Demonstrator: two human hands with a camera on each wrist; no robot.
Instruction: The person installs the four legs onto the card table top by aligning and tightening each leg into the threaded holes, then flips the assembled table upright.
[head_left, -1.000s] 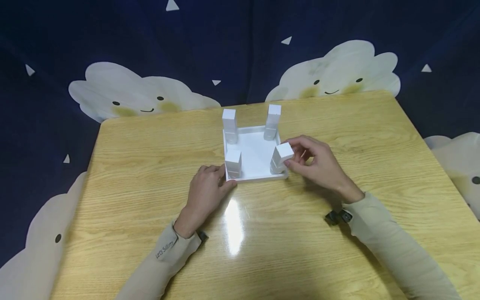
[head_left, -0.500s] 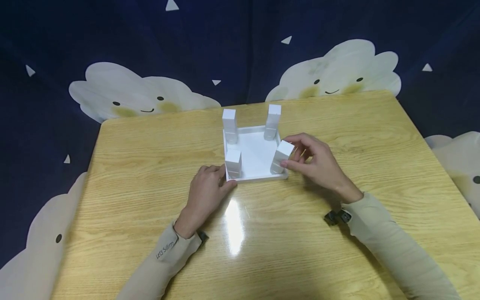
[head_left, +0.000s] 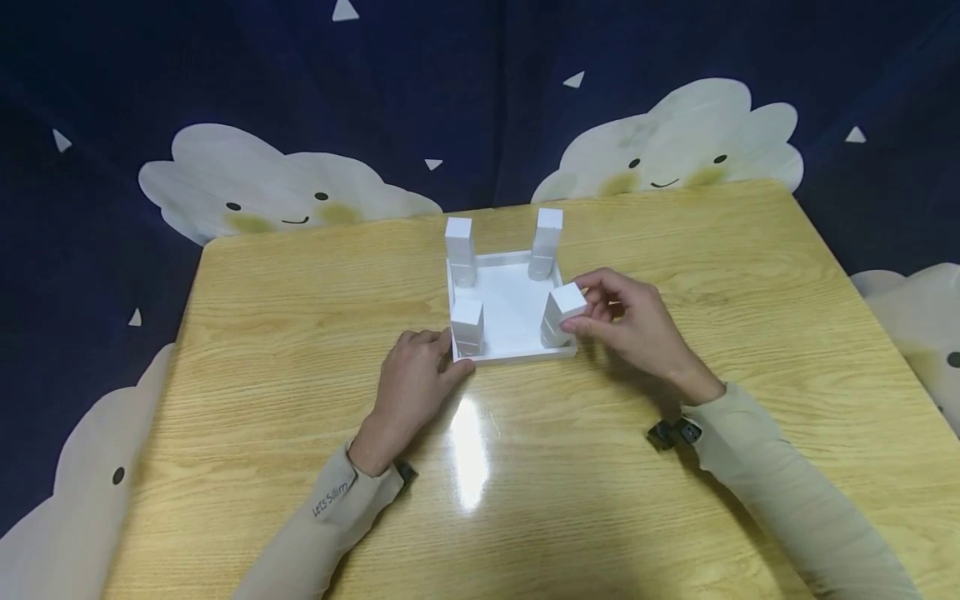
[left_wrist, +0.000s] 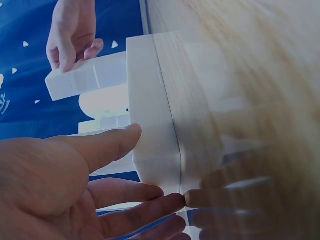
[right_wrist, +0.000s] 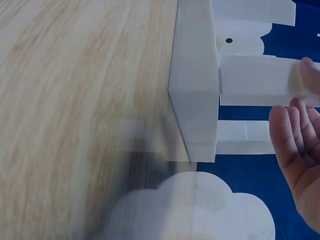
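A shallow white tray (head_left: 513,312) lies on the wooden table, with a stack of white blocks standing at each corner. My left hand (head_left: 416,375) grips the tray's near left corner, thumb on the front wall and fingers round the left side. Close by rises the near left stack (head_left: 467,325). At the near right corner, my right hand (head_left: 630,321) pinches the upper part of another stack (head_left: 562,312) between thumb and fingers. In the right wrist view, the fingers (right_wrist: 282,125) are at the upper end of that stack (right_wrist: 255,80).
Two more block stacks stand at the back, one on the left (head_left: 460,250) and one on the right (head_left: 546,242). Beneath everything is a light wooden table (head_left: 300,317) with a bright reflection. Behind it hangs a dark blue cloth (head_left: 450,83) with clouds and triangles.
The top of the near right stack tilted and rose slightly, then came back down and left a little with my right hand. My left hand and the tray stay in place.
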